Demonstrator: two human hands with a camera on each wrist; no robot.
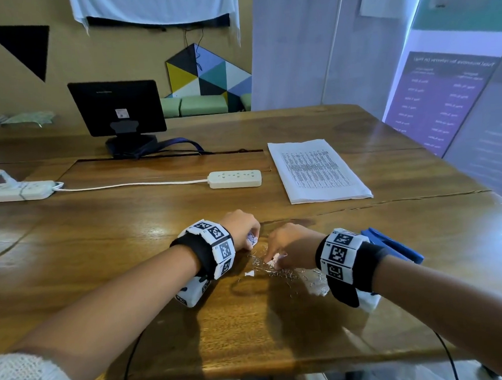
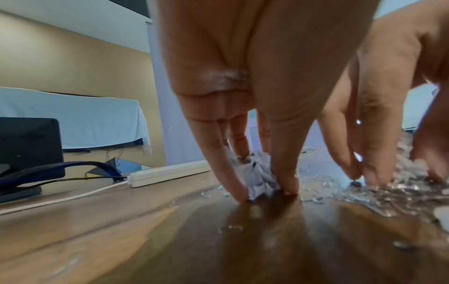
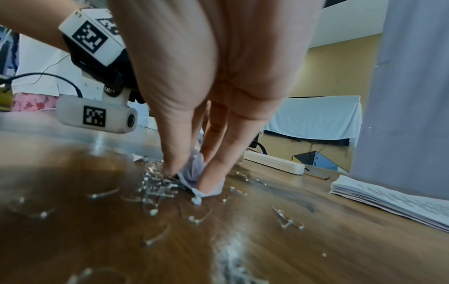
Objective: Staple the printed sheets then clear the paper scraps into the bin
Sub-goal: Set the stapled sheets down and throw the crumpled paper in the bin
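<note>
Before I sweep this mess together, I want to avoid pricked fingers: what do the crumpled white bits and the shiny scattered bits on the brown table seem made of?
Crumpled white scraps: apparently thin printed paper, matte, creased, with dark marks. Shiny scattered bits: probably metal staples, thin bent wires glinting silver. Brown table: looks like varnished wood, with visible grain and glossy reflections.

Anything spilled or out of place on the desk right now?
Yes. Loose staples lie scattered across the table among the paper scraps, right under the right hand. The left hand pinches a crumpled scrap. The printed sheets lie neatly stacked.
</note>
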